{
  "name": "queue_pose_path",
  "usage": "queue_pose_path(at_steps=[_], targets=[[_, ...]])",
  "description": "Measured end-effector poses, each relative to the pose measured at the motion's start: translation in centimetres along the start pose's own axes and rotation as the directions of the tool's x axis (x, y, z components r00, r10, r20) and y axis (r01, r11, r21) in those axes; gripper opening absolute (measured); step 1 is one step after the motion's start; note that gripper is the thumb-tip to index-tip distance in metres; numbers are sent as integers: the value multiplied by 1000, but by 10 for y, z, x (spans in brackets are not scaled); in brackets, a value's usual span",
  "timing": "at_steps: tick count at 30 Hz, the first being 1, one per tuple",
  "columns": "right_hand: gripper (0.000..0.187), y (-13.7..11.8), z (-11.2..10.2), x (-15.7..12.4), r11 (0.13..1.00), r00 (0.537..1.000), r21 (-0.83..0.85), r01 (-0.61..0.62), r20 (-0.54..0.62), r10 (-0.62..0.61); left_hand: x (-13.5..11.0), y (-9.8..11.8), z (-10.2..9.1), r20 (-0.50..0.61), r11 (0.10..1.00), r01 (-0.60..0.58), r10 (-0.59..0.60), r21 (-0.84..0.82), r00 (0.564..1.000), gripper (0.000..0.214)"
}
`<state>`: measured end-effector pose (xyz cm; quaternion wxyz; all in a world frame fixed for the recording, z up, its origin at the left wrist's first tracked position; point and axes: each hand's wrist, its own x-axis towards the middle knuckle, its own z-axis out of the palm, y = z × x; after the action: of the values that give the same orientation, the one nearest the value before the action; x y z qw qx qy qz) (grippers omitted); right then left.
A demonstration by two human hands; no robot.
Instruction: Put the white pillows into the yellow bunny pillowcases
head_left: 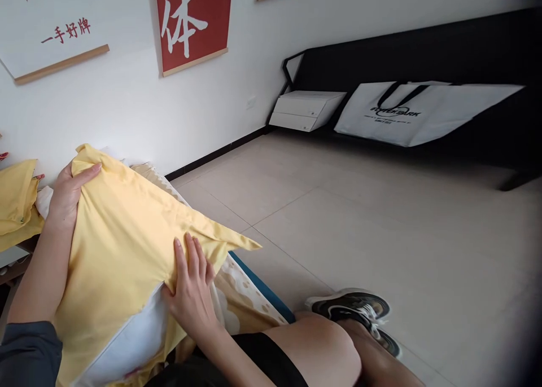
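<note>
A yellow pillowcase (127, 229) is stretched over my lap, its pointed corner reaching out to the right. Through its opening, at the lower side, part of a white pillow (138, 336) shows. My left hand (70, 189) is closed on the upper left corner of the pillowcase, thumb on top and most fingers hidden behind the cloth. Farther right, my right hand (192, 288) grips the pillowcase beside the opening. Its fingers press on the outer face, and the thumb sits by the opening's edge, its tip partly hidden.
Under the pillowcase lies a patterned brown and white cloth (248, 294) with a blue edge. More yellow fabric (17, 201) is at far left. A black sofa (330, 65) holds a white box (305, 110) and a white bag (389, 116). Banners (192, 20) hang on the wall.
</note>
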<state>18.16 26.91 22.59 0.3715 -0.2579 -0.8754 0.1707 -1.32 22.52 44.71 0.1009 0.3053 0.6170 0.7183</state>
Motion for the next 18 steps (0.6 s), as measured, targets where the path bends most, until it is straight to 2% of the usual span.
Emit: queue_pose_path(at_steps=[3, 6, 9, 12, 14, 15, 17, 18], targets=[[94, 20, 18, 0, 993, 994, -63, -95, -60, 92, 9, -3, -10, 24, 999, -23, 22, 47, 999, 47], [95, 38, 17, -2, 988, 992, -107, -115, -63, 109, 25, -16, -23, -19, 996, -56, 57, 65, 998, 49], [90, 40, 13, 0, 985, 980, -97, -145, 120, 156, 49, -34, -33, -80, 983, -145, 154, 110, 985, 48], [85, 39, 21, 12, 980, 910, -55, -193, 363, 200, 76, -57, -42, -96, 930, -198, 238, 311, 967, 48], [83, 45, 34, 22, 973, 864, -1, -233, 460, 207, 90, -79, -55, 8, 897, -156, 168, 415, 986, 60], [81, 51, 41, 27, 966, 844, 31, -258, 494, 210, 92, -92, -63, 90, 881, -120, 89, 458, 992, 69], [76, 69, 56, 32, 945, 803, 70, -319, 550, 230, 84, -121, -82, 229, 799, -35, -130, 600, 965, 81], [74, 80, 63, 33, 932, 782, 67, -355, 568, 257, 74, -137, -93, 230, 712, 11, -241, 702, 943, 81]])
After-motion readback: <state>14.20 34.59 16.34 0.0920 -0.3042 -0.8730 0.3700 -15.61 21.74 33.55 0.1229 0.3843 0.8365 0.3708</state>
